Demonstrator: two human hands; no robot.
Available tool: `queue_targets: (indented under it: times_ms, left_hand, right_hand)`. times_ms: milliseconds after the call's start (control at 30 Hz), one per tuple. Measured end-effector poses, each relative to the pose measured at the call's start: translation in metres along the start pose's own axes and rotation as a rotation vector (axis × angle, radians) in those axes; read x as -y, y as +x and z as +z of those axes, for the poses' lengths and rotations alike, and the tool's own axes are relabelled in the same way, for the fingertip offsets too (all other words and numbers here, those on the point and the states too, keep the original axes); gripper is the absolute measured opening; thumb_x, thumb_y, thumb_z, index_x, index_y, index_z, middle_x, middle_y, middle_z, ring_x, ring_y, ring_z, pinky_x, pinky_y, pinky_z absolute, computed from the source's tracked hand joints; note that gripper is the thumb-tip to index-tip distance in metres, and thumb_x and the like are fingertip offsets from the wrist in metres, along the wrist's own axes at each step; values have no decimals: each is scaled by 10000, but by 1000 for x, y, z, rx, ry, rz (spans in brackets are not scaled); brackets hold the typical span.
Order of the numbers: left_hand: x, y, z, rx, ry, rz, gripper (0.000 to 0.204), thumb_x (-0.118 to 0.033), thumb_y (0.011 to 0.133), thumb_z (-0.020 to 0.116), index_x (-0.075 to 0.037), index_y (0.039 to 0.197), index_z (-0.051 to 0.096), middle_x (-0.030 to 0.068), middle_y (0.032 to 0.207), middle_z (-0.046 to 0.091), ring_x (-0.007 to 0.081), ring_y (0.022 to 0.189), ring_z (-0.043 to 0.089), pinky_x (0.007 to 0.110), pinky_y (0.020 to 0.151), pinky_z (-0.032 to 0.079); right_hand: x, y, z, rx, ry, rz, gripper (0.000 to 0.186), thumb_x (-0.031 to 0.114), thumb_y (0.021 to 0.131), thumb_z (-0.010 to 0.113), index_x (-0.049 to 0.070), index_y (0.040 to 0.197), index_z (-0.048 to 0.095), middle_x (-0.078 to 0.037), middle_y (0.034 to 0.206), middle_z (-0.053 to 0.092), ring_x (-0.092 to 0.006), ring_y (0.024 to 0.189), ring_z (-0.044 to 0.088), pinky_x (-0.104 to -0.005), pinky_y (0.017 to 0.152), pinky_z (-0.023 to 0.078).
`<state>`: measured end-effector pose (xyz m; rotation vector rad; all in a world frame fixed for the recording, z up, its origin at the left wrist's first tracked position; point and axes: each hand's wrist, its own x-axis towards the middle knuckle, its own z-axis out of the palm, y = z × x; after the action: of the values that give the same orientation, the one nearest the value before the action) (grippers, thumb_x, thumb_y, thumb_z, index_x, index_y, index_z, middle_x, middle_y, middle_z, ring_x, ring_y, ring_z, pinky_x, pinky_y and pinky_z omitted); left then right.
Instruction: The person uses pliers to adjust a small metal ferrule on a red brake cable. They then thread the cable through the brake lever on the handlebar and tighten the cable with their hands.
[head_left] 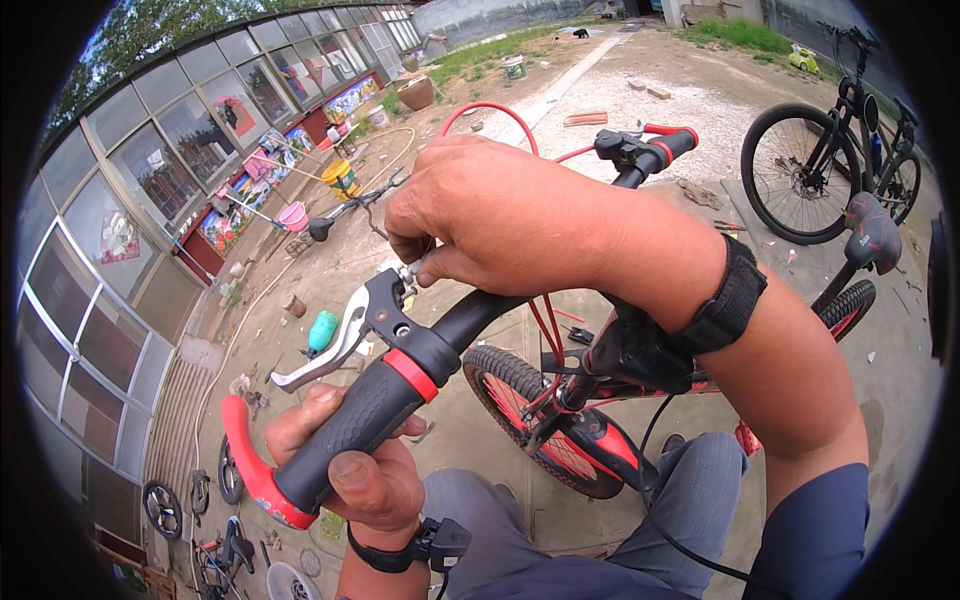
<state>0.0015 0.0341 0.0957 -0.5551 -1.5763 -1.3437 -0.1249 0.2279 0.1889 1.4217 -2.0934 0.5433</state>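
Observation:
A black handlebar [490, 305] with red trim crosses in front of me. My left hand [375, 480] is wrapped around its black rubber grip [355, 430], near the red bar end [250, 465]. Ahead of that grip sits a silver-and-black brake lever [345, 335]. My right hand [475, 215] reaches over from the right, its thumb and finger pinched at a small silver fitting [408, 272] on the lever's body. The fingers partly hide it. Below, the bicycle's front wheel [515, 390] has red spokes and a red-and-black fender [605, 440].
At the bar's other end is a second grip [668, 150] with its red bar end. A black bicycle [815, 150] stands at the right. Leftward on the ground are a green bottle [322, 330], a yellow bucket [341, 178], a pink basin [293, 216] and several bicycle parts.

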Motion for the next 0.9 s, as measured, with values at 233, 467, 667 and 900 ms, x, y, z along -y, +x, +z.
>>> queue_targets:
  times_ms: [233,467,667,900]
  left_hand:
    - [-1,-1,1,-18,-31,0,614,-591,977,642,-35,1222,555,112,954,578,130,591,564,276,475,518]
    - [1,-1,0,-19,3,-1,651,-577,983,608,-7,1251,442,183,788,571,227,506,608,300,452,512]
    - [0,0,1,-5,8,0,646,-580,988,602,-12,1250,440,189,791,574,232,499,604,304,448,505]
    - [0,-1,0,-9,8,-4,648,-584,988,603,-18,1253,433,192,795,579,236,500,604,309,452,505]
  right_hand:
    - [-5,-1,1,30,47,-56,157,167,829,791,50,887,703,-124,855,688,-357,945,646,-464,875,499]
    - [2,1,-1,18,-6,14,144,161,831,782,45,877,709,-124,847,683,-360,937,642,-462,875,499]
    - [-4,-1,3,-4,-8,-61,135,151,832,775,43,878,708,-124,846,685,-356,912,646,-464,871,502]
    - [3,1,-3,-6,-5,5,137,153,831,776,45,869,702,-128,827,683,-361,909,647,-470,858,504]
